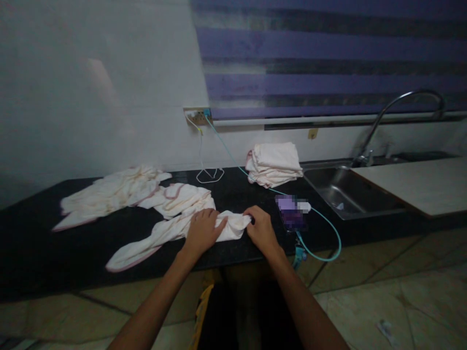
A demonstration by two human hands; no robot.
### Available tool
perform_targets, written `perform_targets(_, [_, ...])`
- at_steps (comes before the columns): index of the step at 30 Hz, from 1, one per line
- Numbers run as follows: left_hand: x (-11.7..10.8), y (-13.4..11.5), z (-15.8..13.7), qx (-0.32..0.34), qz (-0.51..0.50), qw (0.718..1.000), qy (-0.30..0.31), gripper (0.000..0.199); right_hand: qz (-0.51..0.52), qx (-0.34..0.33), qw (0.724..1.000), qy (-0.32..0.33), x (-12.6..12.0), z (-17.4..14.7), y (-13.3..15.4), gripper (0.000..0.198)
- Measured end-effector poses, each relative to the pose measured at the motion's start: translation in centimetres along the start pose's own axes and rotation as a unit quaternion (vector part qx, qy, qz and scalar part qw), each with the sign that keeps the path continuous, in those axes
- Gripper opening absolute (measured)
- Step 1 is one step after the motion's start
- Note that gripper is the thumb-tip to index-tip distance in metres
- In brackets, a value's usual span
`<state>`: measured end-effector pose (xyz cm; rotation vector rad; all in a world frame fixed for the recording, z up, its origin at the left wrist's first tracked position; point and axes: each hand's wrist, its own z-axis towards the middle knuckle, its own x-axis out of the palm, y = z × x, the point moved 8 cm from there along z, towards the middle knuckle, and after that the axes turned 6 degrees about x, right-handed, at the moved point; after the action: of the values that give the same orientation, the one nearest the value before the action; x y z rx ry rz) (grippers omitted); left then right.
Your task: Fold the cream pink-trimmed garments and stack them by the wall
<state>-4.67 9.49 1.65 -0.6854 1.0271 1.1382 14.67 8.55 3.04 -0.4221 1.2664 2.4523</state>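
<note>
1 white cloth [232, 226] on black counter [80, 253]. left hand [203, 227] palm-down on it, thumb spread; right hand [260, 227] curled, pinching its 3 o'clock end. from hands: loose cloths [113, 194] 10 o'clock, folded stack [277, 163] 1 o'clock, phone [290, 214] 3 o'clock.

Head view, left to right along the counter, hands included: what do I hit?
Crumpled cloth pile → left hand → right hand → purple phone → sink → pale board, which covers part of the sink.
</note>
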Motion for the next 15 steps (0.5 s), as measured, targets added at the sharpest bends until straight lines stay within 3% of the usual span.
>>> perform_targets(5, [-0.5,-2.0,-0.2,0.07,0.01,0.997,0.032,0.041,-0.024,0.016,0.998,0.055,0.9,-0.3,-0.1,0.034])
perform_targets(8, [-0.7,-2.8,-0.5,0.11,-0.053,0.992,0.028,0.04,-0.041,0.028,0.996,0.077,1.2,-0.4,-0.2,0.034])
perform_targets(10, [-0.9,-2.9,-0.7,0.099,-0.142,0.985,0.016,0.039,-0.047,0.029,0.996,0.07,1.1,-0.3,-0.1,0.034])
perform_targets(13, [-0.8,-2.2,-1.0,0.023,-0.328,0.944,0.001,0.044,-0.039,-0.006,0.997,0.071,1.0,-0.2,0.5,0.043])
perform_targets(15, [-0.3,-1.6,-1.3,-0.039,-0.459,0.888,-0.001,0.051,-0.021,-0.037,0.995,0.092,1.3,-0.3,0.9,0.058])
